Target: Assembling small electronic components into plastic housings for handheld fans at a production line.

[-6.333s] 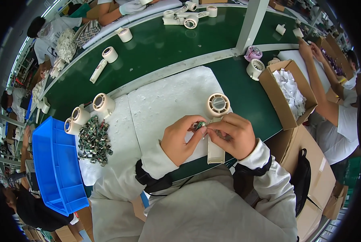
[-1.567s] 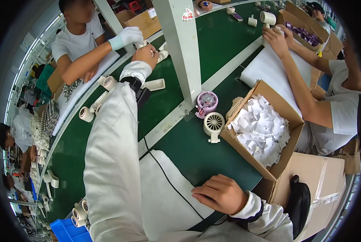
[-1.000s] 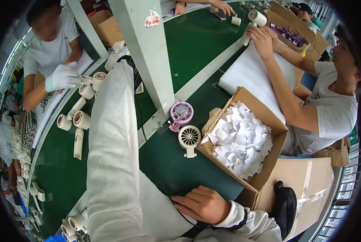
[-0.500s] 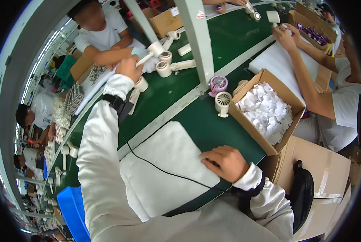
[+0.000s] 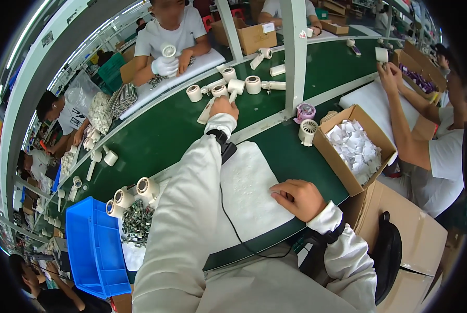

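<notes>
My left hand reaches far over the green work surface, its fingers closed on the handle of a white handheld fan. Several more such fans lie close around it, among them a fan to the right and one to the left. My right hand rests at the right edge of a white foam pad. Its fingers are loosely curled in, and nothing shows in them.
A blue bin stands at the left, beside fans and a heap of small metallic parts. A carton of white paper pieces is at right, near a fan head. A metal post rises ahead. Co-workers sit across and right.
My left hand has lowered the fan among the others on the green surface. The view has swung left, bringing the metallic parts into sight. The right hand stays by the pad's edge.
</notes>
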Demonstrator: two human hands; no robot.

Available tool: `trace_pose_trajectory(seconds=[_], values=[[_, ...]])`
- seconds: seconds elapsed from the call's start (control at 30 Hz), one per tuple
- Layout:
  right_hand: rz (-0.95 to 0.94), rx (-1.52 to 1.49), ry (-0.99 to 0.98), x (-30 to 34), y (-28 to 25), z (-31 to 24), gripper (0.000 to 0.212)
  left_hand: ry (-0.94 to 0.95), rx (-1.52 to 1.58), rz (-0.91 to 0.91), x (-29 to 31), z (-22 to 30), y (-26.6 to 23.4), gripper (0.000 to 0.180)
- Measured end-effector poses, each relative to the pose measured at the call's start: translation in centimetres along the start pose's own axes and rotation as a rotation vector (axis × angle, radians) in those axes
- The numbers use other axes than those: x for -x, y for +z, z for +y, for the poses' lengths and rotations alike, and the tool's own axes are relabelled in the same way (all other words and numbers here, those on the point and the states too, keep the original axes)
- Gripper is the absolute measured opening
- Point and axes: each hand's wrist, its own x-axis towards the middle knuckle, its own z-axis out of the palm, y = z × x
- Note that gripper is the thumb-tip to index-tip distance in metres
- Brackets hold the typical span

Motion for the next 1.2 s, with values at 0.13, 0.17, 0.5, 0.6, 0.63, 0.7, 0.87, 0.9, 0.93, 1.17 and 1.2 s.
trace_pose_trajectory(seconds=[0.13, 0.17, 0.5, 0.6, 0.63, 0.7, 0.87, 0.9, 0.93, 1.17, 1.2], values=[[-0.003, -0.008, 0.048, 0.1, 0.1, -0.1, 0.012, -0.231, 0.045, -0.098, -1.5, 2.9, 1.5, 0.026], [0.010, -0.011, 0.037, 0.1, 0.3, 0.1, 0.012, -0.281, 0.062, -0.099, -1.2, 3.4, 1.5, 0.026], [-0.046, -0.079, 0.106, 0.0, -1.1, -0.4, 0.013, -0.323, 0.004, -0.171, 1.1, -2.9, -5.8, 0.034], [-0.075, -0.072, 0.067, -0.3, -0.9, -0.1, 0.014, -0.362, -0.028, -0.144, 2.2, -8.7, -9.5, 0.036], [-0.075, -0.054, 0.063, -0.4, -0.8, -0.1, 0.014, -0.376, -0.082, -0.126, 3.0, -10.3, -10.7, 0.035], [-0.081, -0.062, 0.056, -0.6, -0.6, -0.4, 0.014, -0.404, -0.136, -0.103, 4.6, -11.4, -12.6, 0.035], [-0.052, -0.075, 0.057, -0.1, -0.1, -1.1, 0.017, -0.087, -0.052, -0.199, 9.4, -6.1, -18.0, 0.027], [-0.033, -0.081, 0.063, -0.1, 0.0, -1.1, 0.018, 0.064, -0.011, -0.169, 11.3, -4.3, -18.6, 0.023], [-0.039, -0.073, 0.055, 0.2, 0.1, -1.3, 0.018, 0.221, 0.030, -0.143, 13.5, -2.7, -18.8, 0.020], [0.089, -0.149, 0.090, 0.1, 1.0, -3.4, 0.019, 0.504, -0.079, -0.123, 27.1, 2.1, -20.6, 0.012], [0.080, -0.150, 0.117, 0.6, 1.4, -3.8, 0.019, 0.551, -0.068, -0.105, 28.6, 2.1, -21.1, 0.011]])
